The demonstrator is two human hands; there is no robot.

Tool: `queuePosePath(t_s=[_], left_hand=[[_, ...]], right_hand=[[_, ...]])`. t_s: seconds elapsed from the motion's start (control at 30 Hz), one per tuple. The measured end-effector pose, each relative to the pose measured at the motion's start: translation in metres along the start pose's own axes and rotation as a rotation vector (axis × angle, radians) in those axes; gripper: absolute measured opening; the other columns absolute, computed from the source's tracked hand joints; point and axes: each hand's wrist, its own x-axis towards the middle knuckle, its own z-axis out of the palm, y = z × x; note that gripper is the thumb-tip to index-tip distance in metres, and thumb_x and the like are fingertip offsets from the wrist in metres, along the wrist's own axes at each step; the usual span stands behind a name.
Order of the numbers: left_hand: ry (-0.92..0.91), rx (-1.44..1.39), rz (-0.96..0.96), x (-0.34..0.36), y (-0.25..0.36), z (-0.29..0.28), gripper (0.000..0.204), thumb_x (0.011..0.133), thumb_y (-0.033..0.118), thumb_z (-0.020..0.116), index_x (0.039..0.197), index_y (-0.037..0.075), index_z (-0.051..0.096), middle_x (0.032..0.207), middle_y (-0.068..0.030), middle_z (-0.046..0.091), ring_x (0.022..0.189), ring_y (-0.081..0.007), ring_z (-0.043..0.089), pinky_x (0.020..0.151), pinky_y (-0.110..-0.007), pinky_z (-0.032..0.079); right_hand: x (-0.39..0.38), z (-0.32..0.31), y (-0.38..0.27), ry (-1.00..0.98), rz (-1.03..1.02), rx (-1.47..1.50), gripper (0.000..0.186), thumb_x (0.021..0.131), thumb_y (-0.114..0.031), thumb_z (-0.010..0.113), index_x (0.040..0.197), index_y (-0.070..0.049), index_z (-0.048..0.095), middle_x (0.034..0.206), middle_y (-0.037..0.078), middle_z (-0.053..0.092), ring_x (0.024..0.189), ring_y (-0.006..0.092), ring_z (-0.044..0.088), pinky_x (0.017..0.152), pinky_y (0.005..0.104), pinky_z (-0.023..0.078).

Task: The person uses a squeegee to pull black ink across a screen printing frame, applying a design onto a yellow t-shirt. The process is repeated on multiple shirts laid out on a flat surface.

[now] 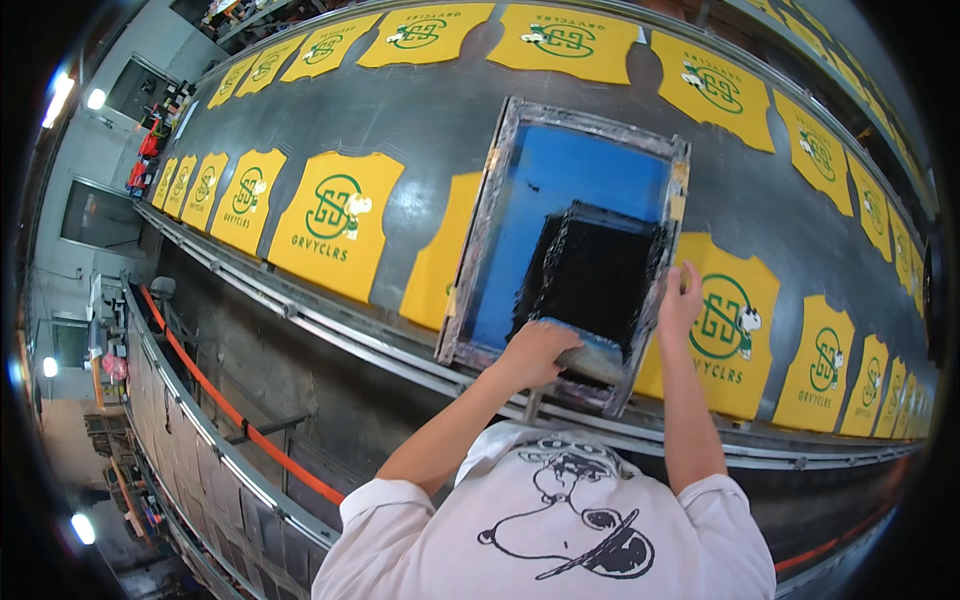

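A printing screen (683, 163) in a worn, taped frame lies across the long table, over a yellow shirt panel (440, 262). Its mesh is blue, and a wide patch of black ink (595, 270) covers the lower right part. My left hand (540, 355) is closed around a squeegee (597, 362) at the near end of the screen, its blade partly hidden by the fingers. Beside the frame's right rail is my right hand (681, 300), fingers bent and apart, with nothing seen between them. Whether it touches the rail is unclear.
Yellow panels with green lettering and a white cartoon dog, like this near panel (332, 225), line both sides of the dark table (420, 130). A metal rail (300, 305) edges its near side. Left of me, an orange pipe (235, 410) runs along another table.
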Motion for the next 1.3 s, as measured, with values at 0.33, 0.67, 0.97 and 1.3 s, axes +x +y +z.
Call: queuePosePath(t_s=[0.33, 0.67, 0.97, 1.3], left_hand=[[-0.082, 0.158, 0.203, -0.028, -0.072, -0.059, 0.055, 0.074, 0.005, 0.069, 0.129, 0.011, 0.066, 0.131, -0.0075, 0.068, 0.123, -0.0271, 0.062, 0.103, -0.042, 0.049], [0.023, 0.105, 0.099, 0.127, -0.083, -0.147, 0.037, 0.087, 0.014, 0.07, 0.124, 0.012, 0.07, 0.119, -0.0138, 0.072, 0.109, -0.0368, 0.066, 0.094, -0.043, 0.053], [-0.087, 0.287, -0.003, 0.175, -0.094, -0.145, 0.025, 0.084, 0.032, 0.074, 0.104, 0.017, 0.077, 0.097, -0.0132, 0.075, 0.095, -0.0353, 0.07, 0.08, -0.048, 0.055], [0.051, 0.34, -0.061, 0.16, -0.1, -0.122, 0.016, 0.079, 0.029, 0.077, 0.086, 0.015, 0.076, 0.084, -0.0132, 0.074, 0.083, -0.0347, 0.072, 0.073, -0.047, 0.056]], right_hand=[[-0.025, 0.081, 0.017, 0.013, -0.008, -0.268, 0.037, 0.094, -0.024, 0.068, 0.126, -0.005, 0.064, 0.102, 0.012, 0.07, 0.085, 0.0199, 0.066, 0.082, 0.0329, 0.052], [-0.032, 0.082, -0.004, 0.022, 0.053, -0.397, 0.038, 0.092, -0.031, 0.068, 0.126, -0.015, 0.064, 0.09, 0.013, 0.073, 0.08, 0.0303, 0.071, 0.077, 0.0388, 0.054], [-0.011, 0.079, -0.032, 0.102, -0.374, -0.544, 0.053, 0.087, -0.042, 0.077, 0.122, -0.004, 0.067, 0.12, 0.012, 0.066, 0.116, 0.0335, 0.059, 0.101, 0.0452, 0.044], [0.022, 0.129, -0.067, -0.576, -0.657, -0.867, 0.026, 0.076, -0.023, 0.082, 0.085, -0.005, 0.065, 0.084, 0.012, 0.067, 0.083, 0.0344, 0.066, 0.074, 0.0475, 0.051]])
